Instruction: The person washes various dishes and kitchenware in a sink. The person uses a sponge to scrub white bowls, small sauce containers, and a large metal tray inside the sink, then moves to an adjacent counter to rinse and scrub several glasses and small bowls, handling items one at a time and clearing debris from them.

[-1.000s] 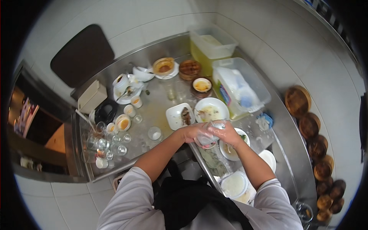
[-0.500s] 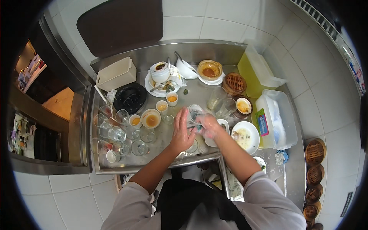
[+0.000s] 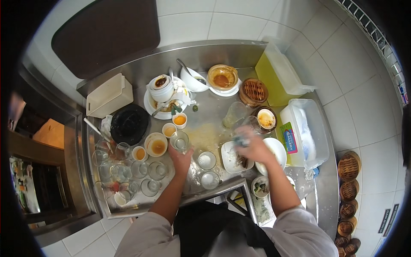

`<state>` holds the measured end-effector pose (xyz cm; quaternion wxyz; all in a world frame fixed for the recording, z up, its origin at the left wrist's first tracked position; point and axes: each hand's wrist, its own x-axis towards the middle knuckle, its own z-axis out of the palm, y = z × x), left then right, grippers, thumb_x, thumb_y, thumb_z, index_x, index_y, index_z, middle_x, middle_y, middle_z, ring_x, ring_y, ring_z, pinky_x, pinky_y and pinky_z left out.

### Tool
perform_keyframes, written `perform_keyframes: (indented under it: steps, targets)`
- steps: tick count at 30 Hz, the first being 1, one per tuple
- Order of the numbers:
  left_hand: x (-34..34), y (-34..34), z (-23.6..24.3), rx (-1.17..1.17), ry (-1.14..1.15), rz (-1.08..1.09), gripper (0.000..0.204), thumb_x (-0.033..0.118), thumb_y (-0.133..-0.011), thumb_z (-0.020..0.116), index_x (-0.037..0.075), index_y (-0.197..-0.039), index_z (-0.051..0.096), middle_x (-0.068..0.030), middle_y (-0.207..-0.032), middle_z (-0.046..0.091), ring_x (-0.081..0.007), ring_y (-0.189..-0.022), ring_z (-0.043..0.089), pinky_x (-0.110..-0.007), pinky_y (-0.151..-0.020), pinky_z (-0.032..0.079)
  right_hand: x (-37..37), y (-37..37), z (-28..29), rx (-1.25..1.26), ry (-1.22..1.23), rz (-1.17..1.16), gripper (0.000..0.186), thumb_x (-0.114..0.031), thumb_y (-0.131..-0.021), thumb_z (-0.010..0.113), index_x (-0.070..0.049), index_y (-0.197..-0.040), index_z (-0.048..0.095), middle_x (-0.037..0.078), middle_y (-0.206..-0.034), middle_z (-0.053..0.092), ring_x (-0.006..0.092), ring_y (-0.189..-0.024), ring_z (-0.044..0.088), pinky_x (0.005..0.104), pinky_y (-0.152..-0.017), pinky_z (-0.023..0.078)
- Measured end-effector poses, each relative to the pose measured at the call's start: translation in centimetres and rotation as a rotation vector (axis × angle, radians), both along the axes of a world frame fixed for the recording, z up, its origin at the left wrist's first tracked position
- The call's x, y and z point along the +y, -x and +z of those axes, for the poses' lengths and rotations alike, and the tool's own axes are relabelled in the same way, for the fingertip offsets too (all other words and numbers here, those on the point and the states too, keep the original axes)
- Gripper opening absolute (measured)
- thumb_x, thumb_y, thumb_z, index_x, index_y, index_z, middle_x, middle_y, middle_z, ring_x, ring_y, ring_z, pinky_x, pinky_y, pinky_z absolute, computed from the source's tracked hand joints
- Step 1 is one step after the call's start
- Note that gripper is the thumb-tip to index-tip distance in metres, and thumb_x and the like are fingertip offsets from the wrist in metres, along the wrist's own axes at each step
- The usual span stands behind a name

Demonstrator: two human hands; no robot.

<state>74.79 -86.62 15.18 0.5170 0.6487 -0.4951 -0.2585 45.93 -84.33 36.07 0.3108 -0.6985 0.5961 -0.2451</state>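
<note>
My left hand [image 3: 181,159] is closed around a small clear glass [image 3: 179,141], beside cups of orange-brown sauce. Motion smears my right hand [image 3: 253,147], which grips what looks like a teal scouring pad [image 3: 241,141] above a white square dish [image 3: 231,159] with dark food scraps. Between the hands stand a small glass with suds [image 3: 207,160] and another sudsy glass [image 3: 209,180] nearer the front edge. Just beyond my right hand are a tall greenish glass [image 3: 234,115] and a second glass, partly hidden.
Several clear glasses [image 3: 150,187] crowd the left of the steel counter. Stacked bowls and dirty plates [image 3: 150,102] sit at the back, near a black round dish [image 3: 129,124] and a beige bin [image 3: 110,97]. Clear plastic tubs [image 3: 317,147] and a bamboo steamer [image 3: 253,92] stand right.
My hands, which were together on a glass, have parted. The left has gone left with a glass, and the right has moved right over the square dish. The whole view has shifted somewhat.
</note>
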Motion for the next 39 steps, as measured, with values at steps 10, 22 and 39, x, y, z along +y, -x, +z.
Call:
perform_keyframes:
  steps: [10, 22, 39]
  targets:
    - [-8.9, 6.2, 4.3, 0.766, -0.459, -0.565, 0.054, 0.035, -0.087, 0.080, 0.004, -0.125, 0.056, -0.0123, -0.115, 0.064, -0.0249, -0.097, 0.068, -0.038, -0.085, 0.060, 12.5, 45.4, -11.3, 0.554, -0.531, -0.413, 0.018, -0.011, -0.089, 0.069, 0.002, -0.101, 0.071, 0.016, -0.107, 0.072, 0.0299, -0.094, 0.072, 0.0399, -0.080, 0.058]
    - [9.3, 18.4, 20.7, 0.470, -0.511, -1.074, 0.075, 0.027, -0.082, 0.085, 0.012, -0.146, 0.049, -0.0160, -0.120, 0.063, -0.0302, -0.097, 0.070, -0.043, -0.086, 0.061, 19.0, 25.2, 5.1, -0.385, 0.500, -0.436, 0.044, -0.009, -0.091, 0.069, -0.004, -0.134, 0.059, 0.009, -0.122, 0.067, 0.0255, -0.116, 0.063, 0.0381, -0.107, 0.047]
    - [28.8, 37.9, 19.3, -0.974, 0.534, -1.587, 0.078, 0.020, -0.064, 0.090, 0.013, -0.135, 0.058, -0.0162, -0.126, 0.061, -0.0395, -0.119, 0.060, -0.045, -0.100, 0.051, 41.3, 23.4, -4.4, -1.518, -0.484, -0.431, 0.066, -0.037, -0.093, 0.075, -0.013, -0.148, 0.048, 0.008, -0.137, 0.061, 0.0217, -0.122, 0.063, 0.0551, -0.096, 0.057]
